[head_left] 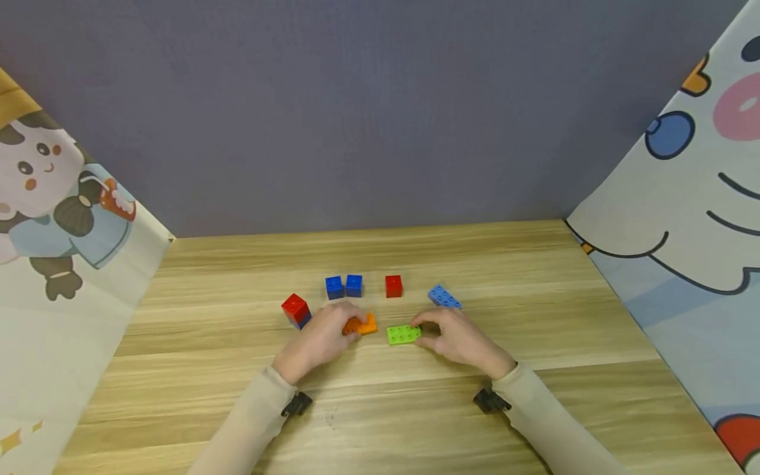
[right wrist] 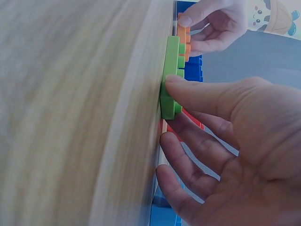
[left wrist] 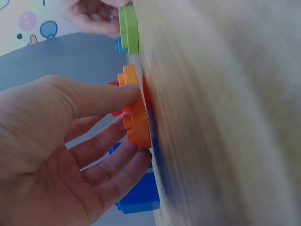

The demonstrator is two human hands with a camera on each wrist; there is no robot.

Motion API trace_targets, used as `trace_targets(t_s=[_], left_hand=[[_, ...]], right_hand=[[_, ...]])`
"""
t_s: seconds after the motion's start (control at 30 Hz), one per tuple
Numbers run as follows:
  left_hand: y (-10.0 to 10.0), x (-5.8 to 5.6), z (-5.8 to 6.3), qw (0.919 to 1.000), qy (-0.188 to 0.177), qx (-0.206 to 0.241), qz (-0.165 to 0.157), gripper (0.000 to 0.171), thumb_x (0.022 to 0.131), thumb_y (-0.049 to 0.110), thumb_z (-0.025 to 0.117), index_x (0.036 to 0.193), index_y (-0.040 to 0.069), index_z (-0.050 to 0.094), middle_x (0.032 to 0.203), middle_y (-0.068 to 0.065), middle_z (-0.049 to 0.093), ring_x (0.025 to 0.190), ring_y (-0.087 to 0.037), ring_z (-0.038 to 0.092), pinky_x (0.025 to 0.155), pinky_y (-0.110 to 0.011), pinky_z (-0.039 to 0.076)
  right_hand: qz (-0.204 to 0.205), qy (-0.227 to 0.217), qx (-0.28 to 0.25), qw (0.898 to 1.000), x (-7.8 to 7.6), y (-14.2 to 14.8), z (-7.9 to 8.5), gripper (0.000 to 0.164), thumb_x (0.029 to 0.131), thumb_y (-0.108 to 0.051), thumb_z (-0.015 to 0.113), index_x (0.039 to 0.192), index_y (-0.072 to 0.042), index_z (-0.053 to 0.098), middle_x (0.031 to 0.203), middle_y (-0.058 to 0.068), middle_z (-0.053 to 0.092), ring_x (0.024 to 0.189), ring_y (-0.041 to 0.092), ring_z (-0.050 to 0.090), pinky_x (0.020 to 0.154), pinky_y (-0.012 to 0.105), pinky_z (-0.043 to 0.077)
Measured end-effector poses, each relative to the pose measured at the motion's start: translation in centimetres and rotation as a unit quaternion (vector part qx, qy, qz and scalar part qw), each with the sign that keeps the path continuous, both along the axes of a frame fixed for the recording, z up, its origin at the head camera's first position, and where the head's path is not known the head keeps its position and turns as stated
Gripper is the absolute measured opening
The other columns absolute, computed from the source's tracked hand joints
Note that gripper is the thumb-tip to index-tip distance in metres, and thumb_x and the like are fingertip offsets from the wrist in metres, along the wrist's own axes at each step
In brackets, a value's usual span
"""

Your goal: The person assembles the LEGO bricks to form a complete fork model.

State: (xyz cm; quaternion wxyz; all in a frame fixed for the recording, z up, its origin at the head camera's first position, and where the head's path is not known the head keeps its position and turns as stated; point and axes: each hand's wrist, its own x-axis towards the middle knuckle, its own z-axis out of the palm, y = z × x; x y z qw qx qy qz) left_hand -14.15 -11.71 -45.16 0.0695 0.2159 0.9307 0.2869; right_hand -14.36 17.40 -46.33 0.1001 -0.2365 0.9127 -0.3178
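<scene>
Grip: orange studded plastic brick pinched by left hand | right of it, lime-green studded plastic brick pinched by right hand | both best kept level

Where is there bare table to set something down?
Free: the table between the two sleeves, and from the light-blue brick rightward to the printed panel. Crowded: around the left hand, among the orange brick, red-and-blue stack and blue cubes.

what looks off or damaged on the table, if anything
Nothing looks spilled or broken. Some dark specks stand out on the pale table between the sleeves, perhaps dirt or wear. The light blue brick lies slantwise beyond the right hand, but that seems harmless.
</scene>
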Motion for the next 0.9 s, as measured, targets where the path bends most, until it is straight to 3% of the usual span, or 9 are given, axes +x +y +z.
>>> trace_targets(t_s=[0.2,0.4,0.47,0.9], left_hand=[[0.5,1.3,0.1,0.9995,0.009,-0.014,-0.025,0.027,0.091,0.007,0.084,0.117,0.013,0.079,0.126,-0.006,0.077,0.12,-0.029,0.071,0.107,-0.05,0.057],[1.0,1.7,-0.1,0.9993,-0.003,-0.002,-0.036,0.029,0.091,0.004,0.083,0.118,0.011,0.079,0.126,-0.008,0.077,0.12,-0.029,0.071,0.105,-0.049,0.058],[1.1,1.7,-0.2,0.9993,-0.006,-0.002,-0.037,0.029,0.091,0.004,0.082,0.119,0.011,0.079,0.127,-0.008,0.076,0.12,-0.029,0.07,0.106,-0.049,0.058],[1.5,1.5,-0.3,0.9991,-0.012,0.01,-0.039,0.033,0.091,0.003,0.082,0.124,0.01,0.077,0.13,-0.009,0.075,0.121,-0.029,0.07,0.106,-0.048,0.058]], right_hand=[[-0.002,0.003,-0.001,1.0,0.0,0.1,-0.1,0.029,0.093,-0.014,0.083,0.122,-0.015,0.079,0.127,0.003,0.078,0.122,0.028,0.071,0.104,0.051,0.058],[0.0,0.0,-0.003,1.0,-0.1,0.1,-0.1,0.029,0.092,-0.013,0.084,0.121,-0.015,0.08,0.113,-0.001,0.079,0.093,0.011,0.066,0.082,0.029,0.056],[0.003,0.001,-0.002,1.0,-0.2,0.1,-0.2,0.029,0.092,-0.013,0.085,0.12,-0.014,0.08,0.111,-0.001,0.079,0.092,0.009,0.065,0.081,0.026,0.055],[0.001,0.006,-0.001,1.0,-0.2,0.0,-0.1,0.029,0.09,-0.012,0.086,0.119,-0.014,0.08,0.111,-0.001,0.079,0.091,0.009,0.066,0.081,0.027,0.055]])
